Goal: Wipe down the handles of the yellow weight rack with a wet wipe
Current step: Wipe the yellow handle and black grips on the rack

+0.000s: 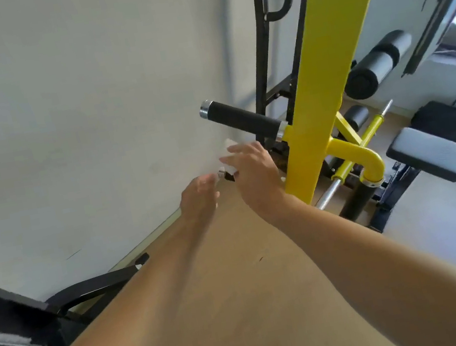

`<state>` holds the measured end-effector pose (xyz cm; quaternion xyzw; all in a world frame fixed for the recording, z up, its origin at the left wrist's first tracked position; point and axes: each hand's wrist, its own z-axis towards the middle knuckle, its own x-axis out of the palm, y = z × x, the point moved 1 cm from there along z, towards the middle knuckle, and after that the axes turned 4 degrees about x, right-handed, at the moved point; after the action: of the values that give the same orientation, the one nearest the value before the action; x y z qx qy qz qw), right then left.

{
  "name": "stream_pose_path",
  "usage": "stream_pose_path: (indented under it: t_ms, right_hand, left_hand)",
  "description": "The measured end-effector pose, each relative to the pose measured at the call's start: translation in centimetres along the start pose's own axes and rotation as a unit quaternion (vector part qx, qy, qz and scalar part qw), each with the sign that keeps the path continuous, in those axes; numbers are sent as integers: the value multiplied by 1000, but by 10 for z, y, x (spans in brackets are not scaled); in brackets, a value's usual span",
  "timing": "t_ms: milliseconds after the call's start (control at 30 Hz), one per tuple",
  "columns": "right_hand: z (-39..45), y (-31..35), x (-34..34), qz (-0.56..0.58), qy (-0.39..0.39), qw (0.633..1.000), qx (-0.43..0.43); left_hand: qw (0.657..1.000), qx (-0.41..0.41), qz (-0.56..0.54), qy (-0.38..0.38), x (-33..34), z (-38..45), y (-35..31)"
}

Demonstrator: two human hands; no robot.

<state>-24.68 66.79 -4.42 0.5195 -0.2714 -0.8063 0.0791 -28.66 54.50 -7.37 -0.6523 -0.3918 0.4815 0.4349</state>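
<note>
Forearms (159, 307) foreground; yellow upright (324, 88) beside right hand (254, 174).

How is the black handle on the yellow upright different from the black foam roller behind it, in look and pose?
The black handle is slim and has shiny metal caps at both ends; the foam roller is much thicker, with no metal showing. The handle sticks out from the yellow upright toward the wall on the left; the roller lies behind the upright, on the right side. Both are black cylinders, tilted in the picture.
</note>
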Motion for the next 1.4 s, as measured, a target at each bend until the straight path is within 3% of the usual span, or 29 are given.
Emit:
stream_pose_path:
  t_ms: [100,233,367,467,600,667,767,933,1133,1300,1400]
  right_hand:
    - [-25,-9,15,-148,148,977,-35]
    - [-41,-10,14,-130,88,987,-45]
    - [-24,-8,15,-110,22,992,49]
    - [-9,1,20,-132,59,988,58]
    - [-5,11,-1,-331,103,937,37]
    - [-13,10,-10,-370,128,920,20]
    - [-19,10,-8,-372,122,920,-16]
    - [-10,18,16,-281,115,952,-35]
    - [-26,7,-7,-428,150,890,43]
    - [-8,17,17,-346,131,929,-17]
    - [-3,21,23,-312,139,940,17]
  left_hand:
    - [998,21,-16,48,-1,16,3]
    - [993,78,1,88,3,30,4]
    - [983,131,48,123,4,35,6]
    - [973,175,66,137,6,41,11]
    - [967,207,82,120,6,48,11]
    - [970,201,73,120,6,51,10]
    - [967,200,83,133,7,52,13]
    - [960,205,86,171,1,53,19]
    - [977,142,23,159,-3,56,18]
    - [974,141,27,175,-2,55,19]
    - [976,143,29,164,-4,54,17]
